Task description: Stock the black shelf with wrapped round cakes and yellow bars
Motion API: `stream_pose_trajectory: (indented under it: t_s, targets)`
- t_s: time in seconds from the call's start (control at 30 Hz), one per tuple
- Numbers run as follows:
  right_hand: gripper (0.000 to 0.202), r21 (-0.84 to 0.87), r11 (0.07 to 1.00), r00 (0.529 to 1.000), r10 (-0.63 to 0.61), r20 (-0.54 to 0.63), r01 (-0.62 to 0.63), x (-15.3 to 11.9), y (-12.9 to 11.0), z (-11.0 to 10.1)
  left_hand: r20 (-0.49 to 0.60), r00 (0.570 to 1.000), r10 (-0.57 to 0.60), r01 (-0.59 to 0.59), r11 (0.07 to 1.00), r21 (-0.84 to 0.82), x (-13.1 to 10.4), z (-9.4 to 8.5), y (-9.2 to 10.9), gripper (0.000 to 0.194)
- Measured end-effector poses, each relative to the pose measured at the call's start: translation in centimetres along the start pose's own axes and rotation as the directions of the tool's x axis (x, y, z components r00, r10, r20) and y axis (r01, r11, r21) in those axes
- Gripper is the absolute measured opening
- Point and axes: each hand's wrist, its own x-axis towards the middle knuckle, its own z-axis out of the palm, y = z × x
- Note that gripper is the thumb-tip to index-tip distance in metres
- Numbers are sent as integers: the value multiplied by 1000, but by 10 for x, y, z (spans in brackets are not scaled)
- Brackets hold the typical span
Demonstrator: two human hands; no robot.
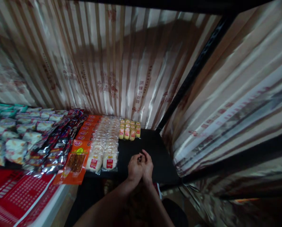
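Observation:
My left hand and my right hand are side by side over the right part of a black shelf, touching each other with fingers curled in. Whatever lies between them, if anything, is too small and dark to tell. Small yellow wrapped cakes stand in short rows just behind my hands. To their left are rows of clear packs of round pale pastries, then orange snack packets.
Dark shiny packets, white packets and green ones fill the left side. A red basket is at lower left. Black posts and printed plastic sheeting enclose the shelf.

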Motion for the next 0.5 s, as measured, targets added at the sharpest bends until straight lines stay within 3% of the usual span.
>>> stream_pose_trajectory:
  t_s: [0.17, 0.27, 0.37, 0.5]
  targets:
    - [34, -56, 998, 1000, 12, 2, -12, -61, 4, -22, 30, 987, 161, -159, 986, -46, -51, -3, -36, 30]
    - [29, -123, 992, 996, -20, 85, 31, -100, 6, -32, 88, 979, 186, -182, 982, -51, -80, -12, -61, 29]
    - [26, -202, 973, 967, -63, 246, 115, -132, 11, -36, 172, 976, 133, -141, 989, 35, -101, -21, -88, 33]
    - [30, -328, 929, 889, -2, 457, 171, -153, 21, -27, 229, 973, -26, -25, 976, 216, -111, -33, -122, 34]
